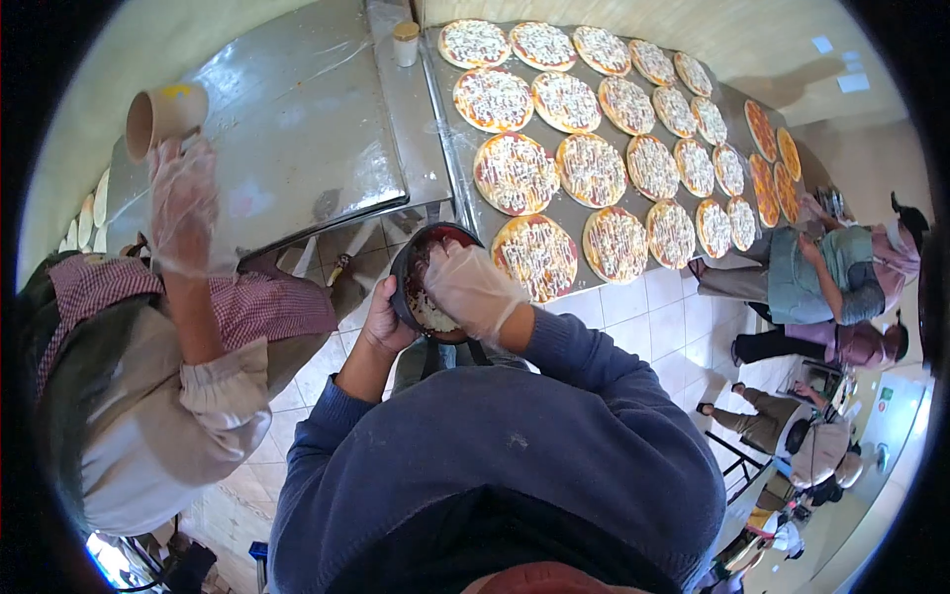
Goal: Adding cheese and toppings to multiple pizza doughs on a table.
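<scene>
My left hand [391,318], bare, grips the near left side of a dark round bowl [401,286] held in front of my body. White shredded topping, probably cheese, [427,308] lies inside it. My right hand [475,286], in a clear plastic glove, reaches into the bowl from the right. Its fingertips are partly hidden, so what they hold is unclear. Just beyond the bowl, rows of round pizzas [534,256] cover a metal table [465,160]. They carry red sauce, white shreds and thin drizzled lines.
At left, a co-worker's gloved hand [185,200] is at a beige cylindrical container [167,122] over a metal worktop [297,134]. A lidded jar [406,44] stands at the back. Redder pizzas [761,130] lie at the far right. Several people stand on the tiled floor [653,319] side.
</scene>
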### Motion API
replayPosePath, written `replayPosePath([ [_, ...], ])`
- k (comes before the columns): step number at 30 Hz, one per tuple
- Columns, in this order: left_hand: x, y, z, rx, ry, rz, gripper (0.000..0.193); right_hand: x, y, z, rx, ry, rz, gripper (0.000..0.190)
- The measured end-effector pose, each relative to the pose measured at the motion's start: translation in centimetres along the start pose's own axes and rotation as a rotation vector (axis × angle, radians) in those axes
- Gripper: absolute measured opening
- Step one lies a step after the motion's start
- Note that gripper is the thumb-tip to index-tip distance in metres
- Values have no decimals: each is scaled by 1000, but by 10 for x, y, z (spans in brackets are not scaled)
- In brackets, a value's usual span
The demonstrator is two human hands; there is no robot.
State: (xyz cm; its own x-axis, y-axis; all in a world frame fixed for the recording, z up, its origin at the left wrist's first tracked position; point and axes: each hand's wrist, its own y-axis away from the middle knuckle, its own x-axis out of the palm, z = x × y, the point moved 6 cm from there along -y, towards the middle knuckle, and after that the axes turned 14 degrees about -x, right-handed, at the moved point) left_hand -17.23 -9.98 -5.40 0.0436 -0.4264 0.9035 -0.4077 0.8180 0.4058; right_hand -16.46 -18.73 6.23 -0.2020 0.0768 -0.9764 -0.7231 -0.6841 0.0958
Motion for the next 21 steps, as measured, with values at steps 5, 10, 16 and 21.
replayPosePath([
  [5,-12,7,11,-107,-106,15,79,62,3,7,192,-199,-39,30],
  [10,-27,5,16,-104,-178,-8,83,66,5,-5,237,-443,-162,26],
  [16,-5,-6,10,-36,36,98,70,29,17,-34,212,-981,-412,17],
  [21,-13,-14,-2,69,-9,107,75,16,50,-109,345,-1508,-763,11],
])
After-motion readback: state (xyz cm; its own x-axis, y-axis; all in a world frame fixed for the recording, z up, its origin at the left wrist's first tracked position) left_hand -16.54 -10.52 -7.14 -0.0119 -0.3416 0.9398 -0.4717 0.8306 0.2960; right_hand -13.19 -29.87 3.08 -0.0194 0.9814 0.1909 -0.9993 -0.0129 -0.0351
